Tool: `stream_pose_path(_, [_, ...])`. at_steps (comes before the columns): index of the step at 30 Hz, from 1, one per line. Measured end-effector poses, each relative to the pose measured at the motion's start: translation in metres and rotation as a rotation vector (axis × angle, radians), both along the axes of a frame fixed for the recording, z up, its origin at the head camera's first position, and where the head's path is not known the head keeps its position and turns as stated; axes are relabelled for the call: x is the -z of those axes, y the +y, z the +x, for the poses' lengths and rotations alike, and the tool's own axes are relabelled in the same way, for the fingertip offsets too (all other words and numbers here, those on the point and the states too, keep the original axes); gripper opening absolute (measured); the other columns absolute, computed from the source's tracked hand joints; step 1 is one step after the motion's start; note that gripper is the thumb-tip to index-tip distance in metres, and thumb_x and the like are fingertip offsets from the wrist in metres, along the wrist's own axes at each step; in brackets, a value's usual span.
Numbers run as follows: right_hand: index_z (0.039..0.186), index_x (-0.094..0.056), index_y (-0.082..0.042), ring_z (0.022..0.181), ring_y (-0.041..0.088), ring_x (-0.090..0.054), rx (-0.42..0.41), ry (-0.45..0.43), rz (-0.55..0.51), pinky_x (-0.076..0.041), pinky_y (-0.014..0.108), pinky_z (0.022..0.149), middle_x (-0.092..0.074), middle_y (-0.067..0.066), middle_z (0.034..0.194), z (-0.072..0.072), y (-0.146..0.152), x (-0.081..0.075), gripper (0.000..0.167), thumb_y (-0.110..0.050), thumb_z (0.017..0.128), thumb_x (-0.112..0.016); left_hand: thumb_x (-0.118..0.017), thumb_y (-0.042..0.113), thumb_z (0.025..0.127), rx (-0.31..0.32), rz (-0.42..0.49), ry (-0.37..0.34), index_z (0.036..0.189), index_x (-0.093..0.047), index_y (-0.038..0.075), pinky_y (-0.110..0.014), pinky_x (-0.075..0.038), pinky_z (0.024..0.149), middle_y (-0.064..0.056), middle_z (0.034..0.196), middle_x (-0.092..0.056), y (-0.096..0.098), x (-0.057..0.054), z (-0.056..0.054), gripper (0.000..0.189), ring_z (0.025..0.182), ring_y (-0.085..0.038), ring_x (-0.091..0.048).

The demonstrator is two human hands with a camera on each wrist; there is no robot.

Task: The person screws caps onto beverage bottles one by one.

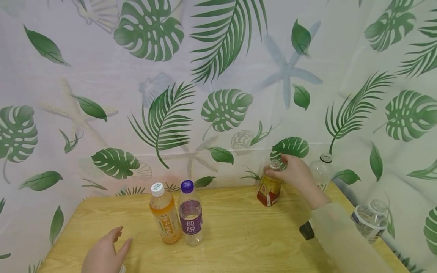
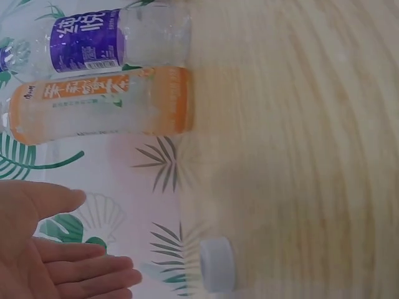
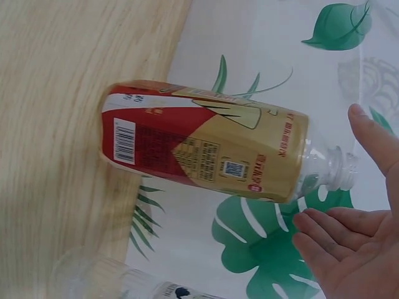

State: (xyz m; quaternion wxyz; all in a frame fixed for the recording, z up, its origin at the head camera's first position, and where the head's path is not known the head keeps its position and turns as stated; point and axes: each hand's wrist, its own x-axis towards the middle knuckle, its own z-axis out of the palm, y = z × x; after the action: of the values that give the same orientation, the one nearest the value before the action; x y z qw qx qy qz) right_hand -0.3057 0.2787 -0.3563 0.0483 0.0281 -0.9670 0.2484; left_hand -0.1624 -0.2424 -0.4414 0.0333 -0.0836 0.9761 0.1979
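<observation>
My right hand (image 1: 295, 172) is at the neck of an uncapped red-and-gold drink bottle (image 1: 269, 189), thumb on one side and fingers on the other. In the right wrist view, gaps show between the fingers (image 3: 336, 240) and the bottle's clear neck. That bottle stands upright near the table's back edge. Over the front left of the table, my left hand (image 1: 104, 252) holds nothing, its thumb and fingers apart. Near it lies a white cap (image 2: 218, 265). To its right stand an orange drink bottle (image 1: 165, 218) with a white cap and a purple-labelled bottle (image 1: 191, 220) with a purple cap.
A clear uncapped bottle (image 1: 321, 172) stands behind my right wrist. Another clear bottle (image 1: 371, 220) is by the table's right edge. A small black object (image 1: 307, 230) lies partly behind my sleeve. A leaf-patterned cloth (image 1: 218, 113) hangs behind the wooden table (image 1: 232, 235).
</observation>
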Motion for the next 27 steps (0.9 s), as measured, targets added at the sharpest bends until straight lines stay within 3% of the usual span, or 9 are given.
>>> stream_pose_path(4, [0.154,-0.040,0.015,0.139,0.054,-0.051,0.010,-0.007,-0.009,-0.046,0.064,0.116,-0.051,0.038,0.152,-0.003,0.004,0.012,0.097,-0.051,0.094,-0.078,-0.066,0.053,0.101,0.013,-0.017,-0.097,0.142,-0.052,-0.016,-0.062,-0.060,0.090,-0.036,0.131,-0.066,-0.008,0.009,0.000,0.081,0.111,-0.053,-0.069])
stream_pose_path(10, [0.152,-0.042,0.016,0.136,0.055,-0.054,0.011,-0.018,-0.015,-0.048,0.064,0.114,-0.053,0.039,0.149,-0.004,0.004,0.023,0.098,-0.054,0.094,-0.077,-0.074,0.075,0.084,0.006,-0.039,-0.172,0.141,-0.051,-0.017,-0.064,-0.059,0.091,-0.040,0.133,-0.063,-0.015,0.017,0.000,0.110,0.112,-0.056,-0.067])
stream_pose_path(19, [0.143,-0.057,0.011,0.124,0.053,-0.064,-0.006,0.027,-0.018,-0.056,0.063,0.102,-0.065,0.035,0.136,-0.004,-0.001,0.033,0.085,-0.052,0.091,-0.082,-0.087,0.077,0.065,0.020,-0.020,-0.297,0.144,-0.044,-0.020,-0.066,-0.057,0.096,-0.041,0.131,-0.062,-0.018,0.026,0.001,0.133,0.118,-0.057,-0.064])
stream_pose_path(23, [0.142,-0.058,0.010,0.122,0.052,-0.065,0.011,0.044,-0.025,-0.056,0.062,0.101,-0.067,0.034,0.134,-0.005,-0.006,0.038,0.085,-0.052,0.089,-0.083,-0.091,0.070,0.067,0.047,-0.027,-0.319,0.143,-0.043,-0.022,-0.065,-0.056,0.099,-0.041,0.129,-0.063,-0.023,0.033,-0.002,0.129,0.118,-0.056,-0.065])
stream_pose_path(27, [0.137,-0.061,0.009,0.119,0.051,-0.067,0.024,0.078,-0.035,-0.057,0.061,0.099,-0.069,0.034,0.130,-0.006,-0.009,0.043,0.082,-0.052,0.088,-0.085,-0.092,0.067,0.069,0.094,-0.091,-0.302,0.139,-0.048,-0.022,-0.063,-0.057,0.100,-0.039,0.125,-0.065,-0.033,0.049,-0.008,0.122,0.115,-0.052,-0.067])
